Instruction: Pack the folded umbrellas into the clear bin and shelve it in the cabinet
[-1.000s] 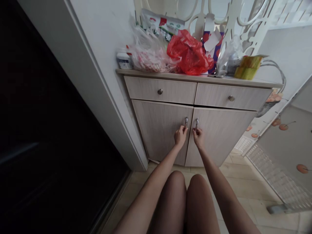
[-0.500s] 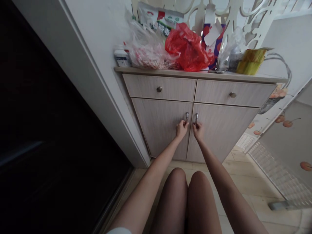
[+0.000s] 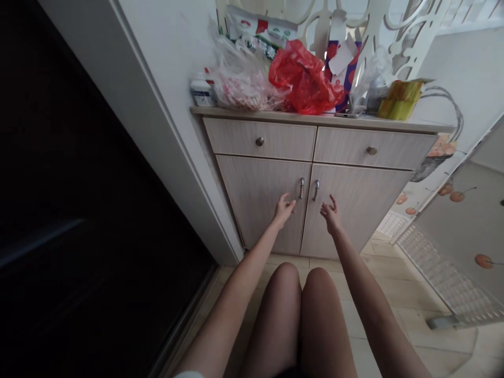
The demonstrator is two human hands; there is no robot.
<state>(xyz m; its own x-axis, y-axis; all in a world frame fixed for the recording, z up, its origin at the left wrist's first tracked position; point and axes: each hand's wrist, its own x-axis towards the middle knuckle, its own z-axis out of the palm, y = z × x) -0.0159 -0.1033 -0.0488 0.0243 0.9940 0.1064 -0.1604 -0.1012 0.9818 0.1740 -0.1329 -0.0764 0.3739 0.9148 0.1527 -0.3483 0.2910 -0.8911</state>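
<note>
While the person's bare knees (image 3: pixel 284 281) filled the bottom of the view, the left hand (image 3: pixel 282 210) and right hand (image 3: pixel 331 216) hung in front of a wood-grain cabinet, both empty, with the fingers spread wide. Neither touched anything that could be made out. Between and just above them stood two chrome door handles, their long axes upright: the left handle (image 3: pixel 301 188) lay up and to the right of the left hand, and the right handle (image 3: pixel 315 190) up and to the left of the right hand. The left hand looked very slightly nearer its handle. Both cabinet doors (image 3: pixel 260 205) were shut. Above them were two drawers with round knobs (image 3: pixel 259 141), then a countertop (image 3: pixel 315 119) bearing a red plastic bag (image 3: pixel 305 79), a clear bag (image 3: pixel 244 86) and a yellow-green package (image 3: pixel 397 100).
</note>
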